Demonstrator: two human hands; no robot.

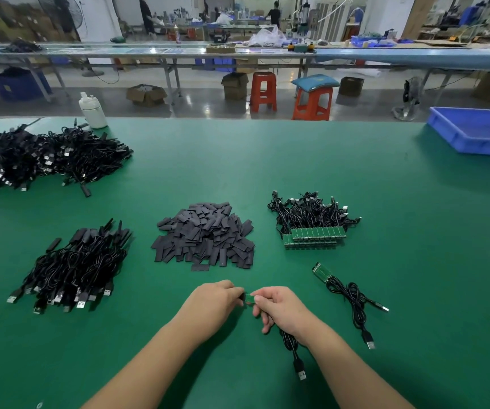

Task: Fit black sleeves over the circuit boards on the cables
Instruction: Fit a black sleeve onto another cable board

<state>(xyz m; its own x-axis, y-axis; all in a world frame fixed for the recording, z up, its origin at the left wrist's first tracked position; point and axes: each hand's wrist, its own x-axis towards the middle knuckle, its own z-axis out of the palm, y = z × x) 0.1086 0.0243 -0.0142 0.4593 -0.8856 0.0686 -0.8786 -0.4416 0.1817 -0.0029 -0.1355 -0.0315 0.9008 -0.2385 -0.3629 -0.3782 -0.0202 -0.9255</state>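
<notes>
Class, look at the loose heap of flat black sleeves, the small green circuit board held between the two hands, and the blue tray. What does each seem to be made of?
Flat black sleeves: probably thin matt plastic tubing; dull, creased flat.
Small green circuit board, pinched by left hand and right hand: likely rigid laminate, glossy green coat.
Blue tray: apparently moulded plastic; smooth, uniform colour.

Green table (pixel 356 178), black sleeves (pixel 204 236), green circuit boards (pixel 314 236), black cables (pixel 311 212), blue tray (pixel 474 132), orange stools (pixel 311 103)
</notes>
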